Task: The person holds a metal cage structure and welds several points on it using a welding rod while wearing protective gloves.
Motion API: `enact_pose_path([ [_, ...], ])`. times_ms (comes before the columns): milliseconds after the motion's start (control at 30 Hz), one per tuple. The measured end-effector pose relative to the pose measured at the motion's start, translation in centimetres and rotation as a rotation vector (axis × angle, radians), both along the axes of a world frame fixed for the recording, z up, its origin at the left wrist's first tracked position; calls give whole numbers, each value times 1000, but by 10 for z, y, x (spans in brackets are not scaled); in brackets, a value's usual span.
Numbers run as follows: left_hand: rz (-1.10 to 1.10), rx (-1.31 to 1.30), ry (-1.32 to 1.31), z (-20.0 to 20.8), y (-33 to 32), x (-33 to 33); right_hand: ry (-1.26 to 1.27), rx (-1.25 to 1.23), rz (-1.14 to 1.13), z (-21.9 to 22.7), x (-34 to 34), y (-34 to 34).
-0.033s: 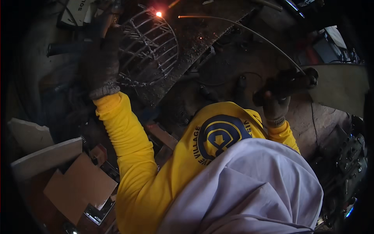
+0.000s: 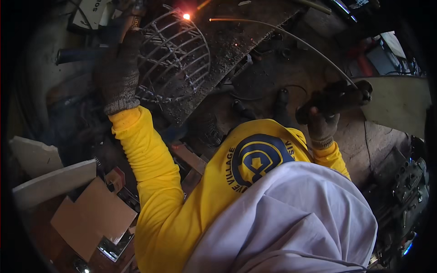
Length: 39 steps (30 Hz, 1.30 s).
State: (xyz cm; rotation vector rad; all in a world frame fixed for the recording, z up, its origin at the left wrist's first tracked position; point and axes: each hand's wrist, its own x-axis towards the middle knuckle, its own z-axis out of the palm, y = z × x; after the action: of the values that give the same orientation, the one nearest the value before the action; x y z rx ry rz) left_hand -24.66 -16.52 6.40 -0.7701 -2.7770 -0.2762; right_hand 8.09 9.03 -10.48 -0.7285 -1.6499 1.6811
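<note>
My right hand [image 2: 322, 125], in a dark knitted glove, is closed round a black welding electrode holder [image 2: 334, 100]. From it a long thin welding rod [image 2: 302, 38] reaches left, its tip glowing orange. That tip is apart from the round metal grate [image 2: 175, 57], a frame of curved bars on the workbench [image 2: 223, 50]. A bright red-hot spot [image 2: 186, 17] glows at the grate's far edge. My left hand [image 2: 119, 75], also gloved, is at the grate's left side, beside a dark blue bar [image 2: 75, 55] and a brownish piece [image 2: 131, 22]. Its fingers are too dark to make out.
Cardboard [image 2: 93, 216] and pale boards [image 2: 54, 182] lie at lower left. A large flat panel [image 2: 398, 102] and dark machinery [image 2: 409, 186] stand on the right. My shoes [image 2: 241, 108] are below the bench edge. A cable [image 2: 366, 141] runs along the floor.
The scene looks brighter now, with more detail showing in the gloves and grate. My hands, the rod and the grate have not visibly moved.
</note>
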Motion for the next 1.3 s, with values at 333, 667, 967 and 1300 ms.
enact_pose_path([
  [333,-12,75,-137,-44,-23,-17,-59,-102,151,2,-4,2],
  [667,143,132,-224,-37,-13,-12,-25,-239,207,0,-18,-4],
  [967,248,399,-370,-32,-4,-5,-48,-252,241,-4,-22,-4],
  [1300,196,360,-298,-36,-4,-6,-27,-308,249,-6,-27,-6],
])
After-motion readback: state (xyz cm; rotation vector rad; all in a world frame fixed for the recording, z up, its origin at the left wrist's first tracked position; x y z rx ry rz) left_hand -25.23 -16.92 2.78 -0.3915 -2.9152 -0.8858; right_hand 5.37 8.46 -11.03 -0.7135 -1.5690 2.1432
